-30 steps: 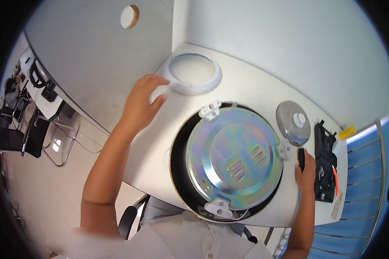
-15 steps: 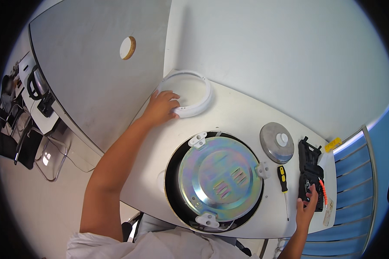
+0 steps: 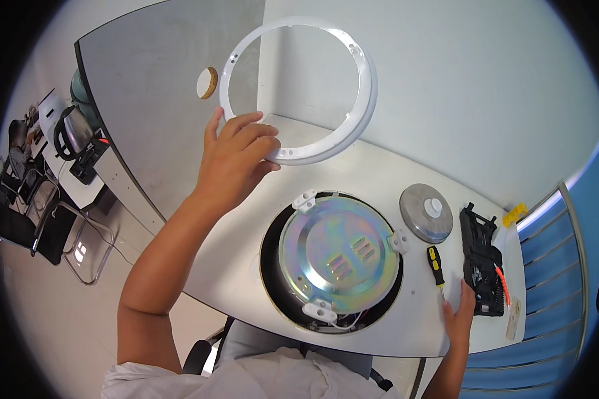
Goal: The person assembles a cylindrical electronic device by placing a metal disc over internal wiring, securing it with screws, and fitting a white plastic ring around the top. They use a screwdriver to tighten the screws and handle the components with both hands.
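Note:
My left hand (image 3: 236, 156) grips the lower rim of a white plastic ring (image 3: 356, 116) and holds it up above the white table (image 3: 373, 176). Below it lies a round black appliance base with an iridescent metal plate (image 3: 336, 256) and white brackets on top. My right hand (image 3: 459, 318) rests flat on the table near its front right edge, fingers apart, holding nothing. It lies just beside a yellow-and-black screwdriver (image 3: 436, 264) and a black tool case (image 3: 482, 266).
A round grey metal lid with a white knob (image 3: 426, 213) sits right of the base. A yellow object (image 3: 514, 214) lies at the far right edge. A blue slatted chair (image 3: 552, 286) stands to the right; a desk with equipment (image 3: 73, 143) lies left.
My left hand took hold of the white ring on the table and lifted it up toward the camera. My right hand moved from the tool case to the table beside the screwdriver.

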Motion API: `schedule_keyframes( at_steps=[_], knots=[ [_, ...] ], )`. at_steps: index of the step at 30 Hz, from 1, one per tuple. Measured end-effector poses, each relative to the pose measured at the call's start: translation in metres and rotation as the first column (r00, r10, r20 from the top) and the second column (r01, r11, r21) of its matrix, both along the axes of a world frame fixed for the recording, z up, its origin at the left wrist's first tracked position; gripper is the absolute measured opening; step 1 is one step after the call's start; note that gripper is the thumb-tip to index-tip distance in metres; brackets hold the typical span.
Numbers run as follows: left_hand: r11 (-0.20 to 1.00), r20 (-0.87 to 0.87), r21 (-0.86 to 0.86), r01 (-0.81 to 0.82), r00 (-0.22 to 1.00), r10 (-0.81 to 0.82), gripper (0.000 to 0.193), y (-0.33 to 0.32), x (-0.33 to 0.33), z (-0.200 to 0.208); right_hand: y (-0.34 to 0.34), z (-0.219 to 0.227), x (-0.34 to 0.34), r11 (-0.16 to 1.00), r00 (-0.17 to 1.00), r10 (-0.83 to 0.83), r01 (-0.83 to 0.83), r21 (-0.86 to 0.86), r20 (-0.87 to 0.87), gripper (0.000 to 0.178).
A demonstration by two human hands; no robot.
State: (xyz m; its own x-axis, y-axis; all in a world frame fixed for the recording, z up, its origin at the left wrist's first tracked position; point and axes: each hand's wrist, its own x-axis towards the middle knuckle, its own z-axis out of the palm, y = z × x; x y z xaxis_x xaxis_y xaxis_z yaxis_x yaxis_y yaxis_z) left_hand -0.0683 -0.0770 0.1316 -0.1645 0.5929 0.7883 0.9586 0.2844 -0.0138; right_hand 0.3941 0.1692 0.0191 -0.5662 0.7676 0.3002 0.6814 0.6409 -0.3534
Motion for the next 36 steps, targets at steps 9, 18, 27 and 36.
schedule_keyframes(
  at_steps=[9, 18, 27, 36],
  knots=[
    [1.0, 0.004, 0.012, 0.024, 1.0, -0.024, 0.037, -0.038, 0.046, 0.025, -0.013, -0.002, 0.014, 1.0, 1.0, -0.013, 0.013, -0.004, -0.004, 0.07],
    [0.998, -0.004, -0.016, 0.053, 0.999, -0.053, 0.034, -0.065, 0.07, 0.029, -0.018, -0.001, 0.022, 0.998, 0.999, -0.041, 0.039, -0.051, -0.036, 0.069],
    [0.996, 0.101, 0.087, 0.039, 0.994, -0.047, 0.037, -0.047, 0.033, -0.003, -0.009, -0.013, 0.007, 0.998, 1.0, -0.021, 0.022, -0.067, 0.015, 0.066],
    [0.987, 0.199, 0.157, -0.034, 0.98, 0.002, 0.035, -0.016, -0.006, -0.061, -0.005, -0.041, -0.009, 0.987, 0.99, -0.045, 0.022, 0.161, 0.137, 0.055]
  ],
)
